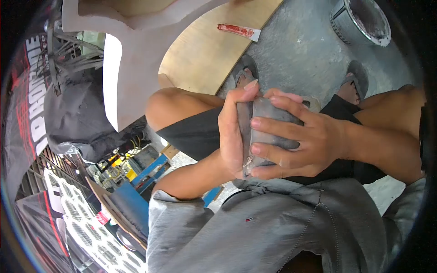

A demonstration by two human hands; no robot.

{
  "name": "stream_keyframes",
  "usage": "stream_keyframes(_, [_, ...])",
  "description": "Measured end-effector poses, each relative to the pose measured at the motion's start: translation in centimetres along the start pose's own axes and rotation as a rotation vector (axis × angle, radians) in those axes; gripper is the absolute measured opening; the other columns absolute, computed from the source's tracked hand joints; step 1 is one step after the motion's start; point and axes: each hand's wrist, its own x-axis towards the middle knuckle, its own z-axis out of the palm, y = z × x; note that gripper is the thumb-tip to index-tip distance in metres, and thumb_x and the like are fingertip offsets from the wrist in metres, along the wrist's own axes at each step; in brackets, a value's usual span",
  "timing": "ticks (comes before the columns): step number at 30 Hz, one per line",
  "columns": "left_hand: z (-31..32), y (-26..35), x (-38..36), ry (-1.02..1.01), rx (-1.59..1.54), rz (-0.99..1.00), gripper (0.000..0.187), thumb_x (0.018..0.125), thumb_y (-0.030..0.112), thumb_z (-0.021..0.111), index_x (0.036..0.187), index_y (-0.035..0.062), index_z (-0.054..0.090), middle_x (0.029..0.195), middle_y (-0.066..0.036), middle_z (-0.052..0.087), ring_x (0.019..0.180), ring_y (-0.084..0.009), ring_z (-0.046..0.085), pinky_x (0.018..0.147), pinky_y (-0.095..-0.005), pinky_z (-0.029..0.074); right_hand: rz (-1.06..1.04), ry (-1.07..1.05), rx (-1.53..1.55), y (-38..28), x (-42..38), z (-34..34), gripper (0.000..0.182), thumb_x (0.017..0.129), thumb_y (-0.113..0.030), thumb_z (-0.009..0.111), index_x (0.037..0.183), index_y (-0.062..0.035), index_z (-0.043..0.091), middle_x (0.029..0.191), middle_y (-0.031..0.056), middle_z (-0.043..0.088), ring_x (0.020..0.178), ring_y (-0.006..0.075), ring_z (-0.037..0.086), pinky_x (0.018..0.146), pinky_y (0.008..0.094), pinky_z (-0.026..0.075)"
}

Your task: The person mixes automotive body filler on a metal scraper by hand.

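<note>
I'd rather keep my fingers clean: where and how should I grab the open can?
Probably by the outer wall of the can, from the left, below the rim: that rounded side faces out and looks cleaner, while the rim is smeared.

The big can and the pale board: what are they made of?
The can is probably metal: its grey side looks shiny, though the rim is smeared and messy. The board looks like smooth wood, maybe plywood, because it's tan with faint grain. I can't tell if it's varnished.

Wooden board (pixel 193 54): smooth, matt. Can (pixel 348 25): metal, glossy rim. Shirt (pixel 273 218): grey cloth, matt.
</note>
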Motion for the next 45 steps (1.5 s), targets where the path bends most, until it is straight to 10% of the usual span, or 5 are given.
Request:
stream_keyframes(11, [0.0,0.4,0.7,-0.25,0.1,0.181,0.082,0.092,0.067,0.026,0.12,-0.0036,0.057,0.12,-0.021,0.059,0.115,-0.0307,0.055,0.103,-0.0393,0.042,-0.022,-0.044,-0.05,0.4,2.1,-2.2,0.038,0.087,-0.033,0.069,0.125,-0.0294,0.065,0.126,-0.0005,0.056,0.127,0.0319,0.055,0.107,0.061,0.042])
stream_keyframes(20, [-1.2,3.8,1.5,-0.498,-0.242,0.304,0.089,0.089,0.069,0.046,0.151,0.005,0.034,0.137,-0.022,0.05,0.118,-0.0345,0.058,0.098,-0.0472,0.052,-0.056,-0.165,-0.337,1.4,3.3,-5.4,0.039,0.086,-0.037,0.072,0.124,-0.032,0.068,0.132,-0.003,0.058,0.128,0.0278,0.055,0.115,0.0513,0.032])
stream_keyframes(30, [0.7,5.0,1.9,-0.401,-0.423,0.096,0.118,0.083,0.087,0.04,0.156,-0.003,0.017,0.159,-0.032,0.021,0.148,-0.0482,0.021,0.116,-0.0566,0.032,-0.145,-0.212,-0.325,3.1,3.9,-5.7,0.036,0.086,-0.032,0.071,0.12,-0.0214,0.07,0.128,0.0012,0.061,0.121,0.0271,0.06,0.108,0.0452,0.043])
stream_keyframes(45, [-2.8,6.5,0.7,-0.403,-0.207,0.064,0.126,0.079,0.094,0.034,0.155,-0.0056,0.019,0.148,-0.033,0.04,0.128,-0.0456,0.052,0.107,-0.0543,0.043,-0.173,-0.223,-0.275,4.1,3.5,-4.7,0.037,0.085,-0.028,0.066,0.12,-0.0177,0.07,0.119,0.0051,0.061,0.118,0.0272,0.06,0.105,0.0485,0.047])
